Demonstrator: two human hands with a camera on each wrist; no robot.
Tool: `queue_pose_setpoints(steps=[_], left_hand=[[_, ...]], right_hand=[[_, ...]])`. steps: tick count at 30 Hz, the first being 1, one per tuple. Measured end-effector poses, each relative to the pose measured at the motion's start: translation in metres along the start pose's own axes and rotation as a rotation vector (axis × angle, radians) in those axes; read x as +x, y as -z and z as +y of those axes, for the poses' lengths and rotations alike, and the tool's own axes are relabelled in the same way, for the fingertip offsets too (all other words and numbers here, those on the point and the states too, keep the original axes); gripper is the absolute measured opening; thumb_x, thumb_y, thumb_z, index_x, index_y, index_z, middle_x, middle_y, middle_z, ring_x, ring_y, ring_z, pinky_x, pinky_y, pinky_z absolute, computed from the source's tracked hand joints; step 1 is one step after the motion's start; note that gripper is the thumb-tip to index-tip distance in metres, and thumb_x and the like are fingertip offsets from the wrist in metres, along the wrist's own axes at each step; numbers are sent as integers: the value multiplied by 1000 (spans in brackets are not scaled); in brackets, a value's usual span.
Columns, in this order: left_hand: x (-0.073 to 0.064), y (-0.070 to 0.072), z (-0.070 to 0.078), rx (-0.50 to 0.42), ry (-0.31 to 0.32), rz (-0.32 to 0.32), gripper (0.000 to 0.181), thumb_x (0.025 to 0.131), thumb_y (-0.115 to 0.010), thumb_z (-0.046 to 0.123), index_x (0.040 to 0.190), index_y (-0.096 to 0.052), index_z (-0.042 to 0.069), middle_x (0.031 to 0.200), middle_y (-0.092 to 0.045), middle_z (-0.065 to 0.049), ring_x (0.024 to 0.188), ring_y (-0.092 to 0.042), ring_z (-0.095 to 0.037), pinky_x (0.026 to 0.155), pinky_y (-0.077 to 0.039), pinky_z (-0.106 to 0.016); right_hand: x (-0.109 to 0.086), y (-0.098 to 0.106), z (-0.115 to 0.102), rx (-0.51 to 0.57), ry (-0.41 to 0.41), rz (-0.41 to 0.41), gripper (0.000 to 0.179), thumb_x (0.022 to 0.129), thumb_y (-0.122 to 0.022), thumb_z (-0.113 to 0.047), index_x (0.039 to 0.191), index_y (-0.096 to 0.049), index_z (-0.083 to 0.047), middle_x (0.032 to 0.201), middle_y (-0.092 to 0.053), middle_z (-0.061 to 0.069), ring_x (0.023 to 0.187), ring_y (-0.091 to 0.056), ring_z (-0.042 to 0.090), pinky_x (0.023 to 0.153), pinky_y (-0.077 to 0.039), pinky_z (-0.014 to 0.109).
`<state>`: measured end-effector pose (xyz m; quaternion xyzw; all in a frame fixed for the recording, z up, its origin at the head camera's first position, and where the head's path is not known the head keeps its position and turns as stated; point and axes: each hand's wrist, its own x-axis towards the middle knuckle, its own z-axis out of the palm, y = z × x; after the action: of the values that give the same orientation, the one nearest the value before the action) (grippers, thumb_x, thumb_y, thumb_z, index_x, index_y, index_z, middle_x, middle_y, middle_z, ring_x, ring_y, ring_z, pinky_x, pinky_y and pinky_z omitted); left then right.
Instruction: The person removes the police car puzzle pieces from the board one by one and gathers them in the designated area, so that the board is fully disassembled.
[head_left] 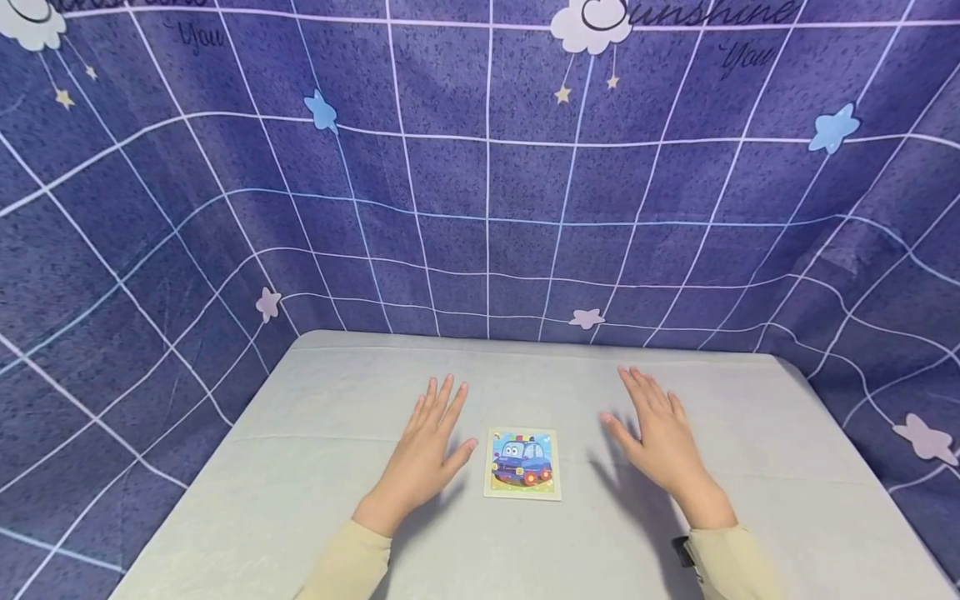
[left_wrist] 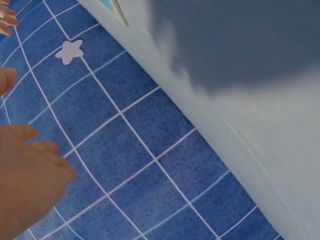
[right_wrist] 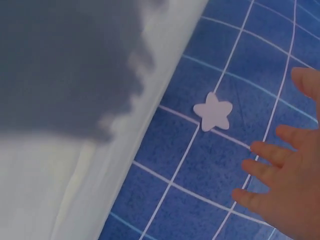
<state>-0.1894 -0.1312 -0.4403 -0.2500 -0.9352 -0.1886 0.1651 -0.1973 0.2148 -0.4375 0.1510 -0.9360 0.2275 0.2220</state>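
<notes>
A small square picture puzzle (head_left: 522,464) with a blue cartoon car in a pale frame lies flat on the light grey table. My left hand (head_left: 422,454) hovers to its left, fingers spread and holding nothing. On the other side my right hand (head_left: 663,442) is held above the table, its fingers extended and also holding nothing. Both hands cast shadows on the cloth. In the left wrist view, part of my left hand (left_wrist: 30,175) shows at the left edge, with a corner of the puzzle (left_wrist: 119,11) at the top. The right wrist view has my right hand (right_wrist: 285,170) with fingers apart.
The table (head_left: 300,500) has a light grey cover with faint creases. A dark blue curtain (head_left: 450,183) with white grid lines, stars and clouds rises behind it and along both sides. A dark band (head_left: 684,552) sits at my right sleeve cuff.
</notes>
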Motion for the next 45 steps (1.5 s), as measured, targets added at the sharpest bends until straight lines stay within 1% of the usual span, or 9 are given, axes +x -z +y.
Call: queue_pose_setpoints(steps=[7, 14, 19, 22, 25, 28, 34, 39, 45], left_hand=[[-4, -3, 7, -51, -33, -18, 72, 96, -57, 31, 154, -20, 8, 159, -13, -14, 146, -11, -31, 118, -15, -43], [-9, -8, 13, -88, -66, -60, 70, 97, -56, 30, 152, -23, 3, 158, -18, -15, 145, -19, -32, 116, -18, -42], [-12, -13, 17, -105, -94, -100, 68, 97, -55, 30, 151, -25, 2, 157, -23, -15, 144, -21, -31, 116, -20, -41], [-13, -17, 19, -101, -116, -104, 67, 97, -56, 30, 150, -28, 1, 156, -26, -15, 143, -23, -31, 116, -22, -42], [-14, -20, 21, -96, -126, -110, 65, 96, -57, 30, 148, -32, 1, 155, -29, -15, 143, -24, -32, 115, -23, -43], [-15, -22, 23, -106, -128, -130, 63, 96, -58, 30, 147, -36, 0, 154, -32, -13, 143, -23, -31, 115, -23, -44], [-17, -26, 27, -85, -156, -177, 60, 97, -56, 30, 145, -39, -1, 152, -35, -13, 143, -24, -32, 115, -24, -45], [-19, -29, 32, -64, -181, -258, 60, 98, -54, 31, 145, -38, -1, 153, -33, -14, 143, -25, -32, 114, -26, -46], [-21, -31, 36, -42, -215, -336, 58, 99, -52, 32, 145, -39, -1, 152, -35, -16, 141, -29, -34, 112, -30, -47]], right_hand=[[10, -9, -14, 152, 12, -5, 64, 93, -63, -29, 146, -38, -5, 144, -45, 20, 131, -39, 45, 109, -22, 63], [21, -22, -25, 315, 24, -6, 59, 91, -66, -21, 143, -43, -3, 135, -55, 17, 125, -48, 39, 106, -34, 57], [27, -33, -31, 395, 34, -26, 57, 89, -68, -16, 141, -46, -4, 126, -62, 17, 119, -53, 41, 101, -38, 59], [32, -39, -33, 444, 50, -49, 55, 89, -68, -12, 139, -47, -2, 122, -63, 18, 117, -55, 41, 98, -42, 59], [36, -46, -36, 498, 47, -94, 51, 90, -67, -10, 137, -49, -2, 120, -64, 19, 115, -57, 38, 94, -46, 56], [39, -52, -38, 549, 29, -142, 49, 90, -66, -9, 136, -51, -2, 119, -64, 19, 114, -58, 37, 93, -48, 55], [44, -65, -39, 667, -13, -245, 44, 91, -65, -9, 132, -54, 2, 118, -63, 22, 111, -57, 43, 92, -48, 56], [47, -77, -40, 735, -24, -345, 44, 91, -65, -9, 132, -53, 4, 119, -61, 26, 110, -56, 45, 93, -49, 52], [49, -88, -46, 772, 19, -434, 46, 87, -66, -2, 130, -52, 10, 115, -61, 29, 108, -57, 46, 93, -50, 50]])
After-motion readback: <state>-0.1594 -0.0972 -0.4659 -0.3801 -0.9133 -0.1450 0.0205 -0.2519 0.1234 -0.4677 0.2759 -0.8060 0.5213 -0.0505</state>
